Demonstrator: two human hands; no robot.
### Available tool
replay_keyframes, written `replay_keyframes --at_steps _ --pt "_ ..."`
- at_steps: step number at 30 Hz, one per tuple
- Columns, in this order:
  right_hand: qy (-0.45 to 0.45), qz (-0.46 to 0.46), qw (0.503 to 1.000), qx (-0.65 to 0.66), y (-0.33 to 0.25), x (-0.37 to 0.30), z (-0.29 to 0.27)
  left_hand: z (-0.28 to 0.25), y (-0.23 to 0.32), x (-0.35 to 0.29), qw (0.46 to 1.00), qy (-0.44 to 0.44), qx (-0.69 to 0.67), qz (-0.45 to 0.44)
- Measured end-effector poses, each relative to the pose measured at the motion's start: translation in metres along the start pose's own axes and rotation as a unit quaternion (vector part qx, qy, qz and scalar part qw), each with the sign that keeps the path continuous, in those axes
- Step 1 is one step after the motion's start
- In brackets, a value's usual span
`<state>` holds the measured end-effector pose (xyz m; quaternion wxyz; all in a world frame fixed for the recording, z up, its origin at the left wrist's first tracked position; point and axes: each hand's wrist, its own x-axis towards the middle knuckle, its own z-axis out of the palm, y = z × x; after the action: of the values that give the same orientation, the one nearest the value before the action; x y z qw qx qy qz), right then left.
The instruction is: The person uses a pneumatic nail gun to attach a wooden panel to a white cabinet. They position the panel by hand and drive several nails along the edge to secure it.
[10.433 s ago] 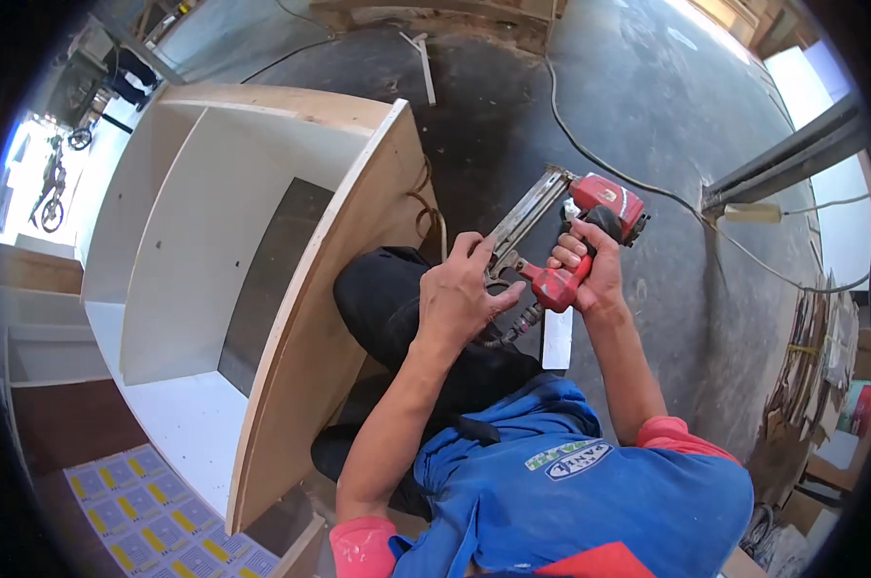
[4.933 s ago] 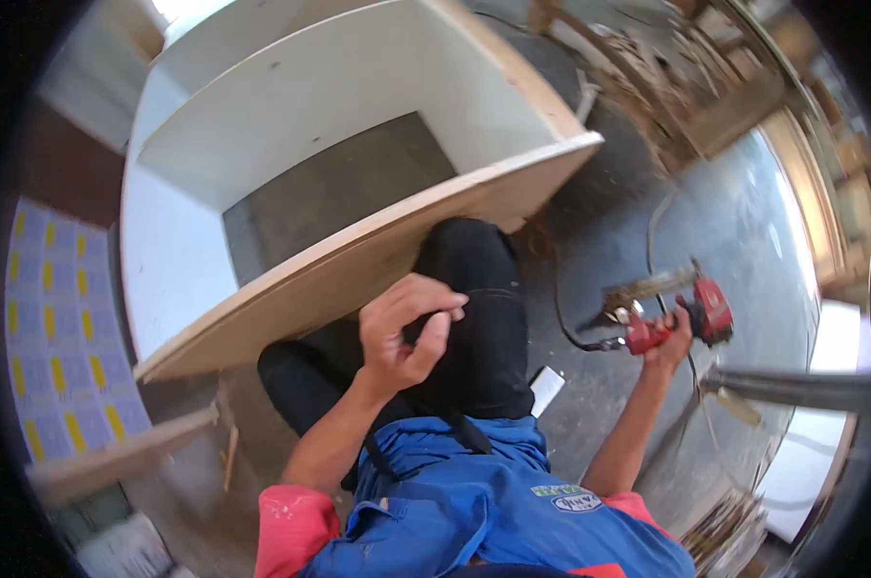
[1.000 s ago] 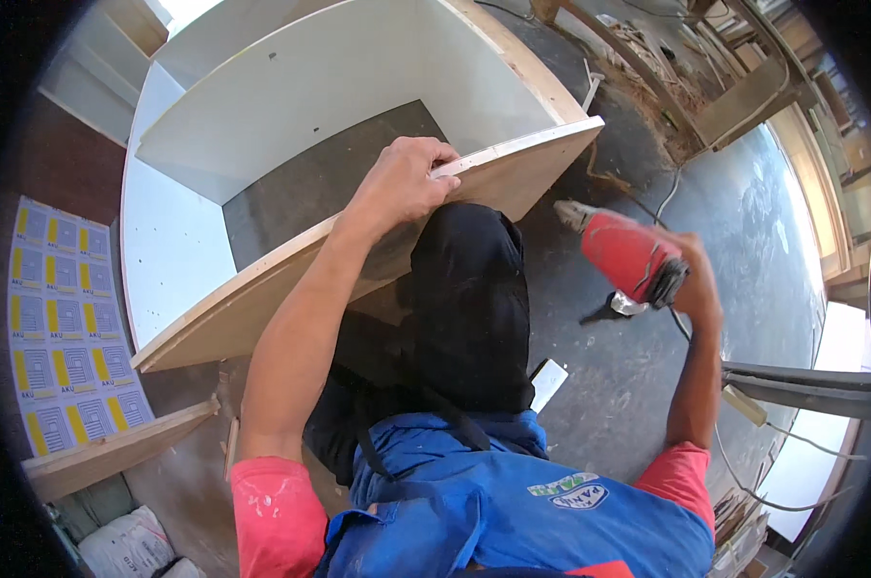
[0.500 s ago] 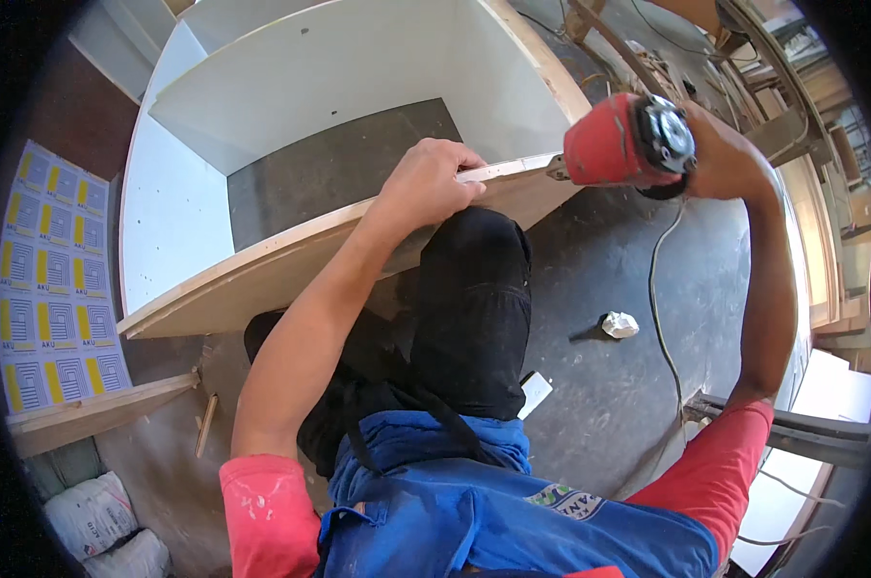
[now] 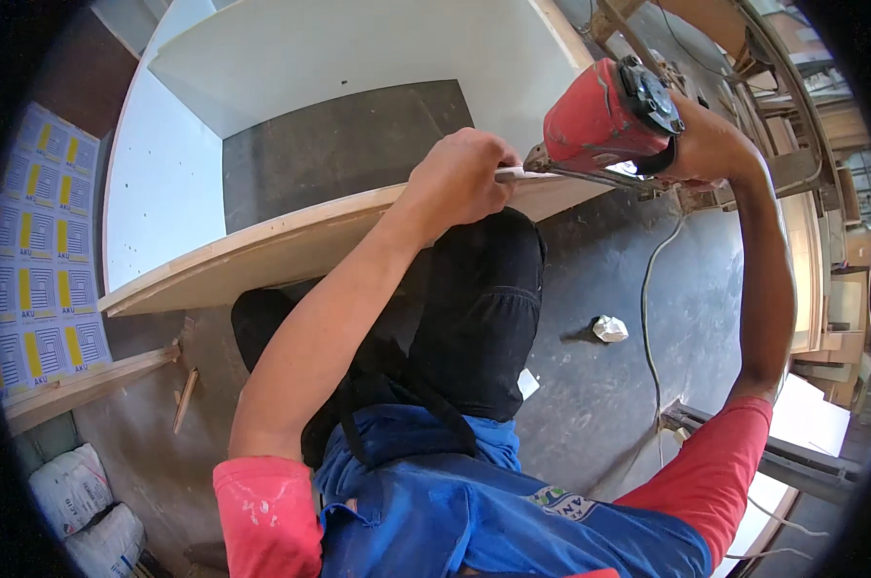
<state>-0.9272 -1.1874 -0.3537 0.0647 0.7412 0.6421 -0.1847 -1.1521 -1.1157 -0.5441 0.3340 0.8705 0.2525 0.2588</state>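
Note:
A red nail gun with a black cap is gripped in my right hand, its fingers partly hidden behind the tool. The gun's nose points left and meets, or nearly meets, the top edge of a wooden board along the near side of a white cabinet box. Close by the nose, my left hand is closed over that edge, pinching a thin white strip that lies along it. My knee is bent right under the board.
An air hose trails over the floor on the right, past a crumpled white lump. Patterned sheets stand at the left above a wooden beam. White sacks lie lower left. Wooden frames crowd the right.
The nail gun has come left along the board's edge, its nose now nearer my left hand. My left hand has shifted slightly right and changed its grip, and the view has moved a little.

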Motion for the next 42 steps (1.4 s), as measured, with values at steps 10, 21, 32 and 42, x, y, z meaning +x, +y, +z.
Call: replay_keyframes --at_steps 10,21,32,42 --pt "-0.024 -0.066 0.997 0.017 0.012 0.009 0.007 0.001 0.001 0.003 1.000 -0.006 0.009 0.001" --pt "-0.020 -0.171 0.983 -0.056 0.017 0.014 0.009 0.001 -0.004 0.006 1.000 -0.015 0.008 -0.015" --pt "-0.057 -0.080 0.994 -0.040 0.006 0.008 0.002 -0.001 0.004 0.004 0.998 -0.044 -0.007 -0.034" --pt "-0.076 -0.052 0.995 -0.038 0.016 0.005 0.007 -0.066 0.005 -0.020 0.976 -0.189 0.029 -0.101"
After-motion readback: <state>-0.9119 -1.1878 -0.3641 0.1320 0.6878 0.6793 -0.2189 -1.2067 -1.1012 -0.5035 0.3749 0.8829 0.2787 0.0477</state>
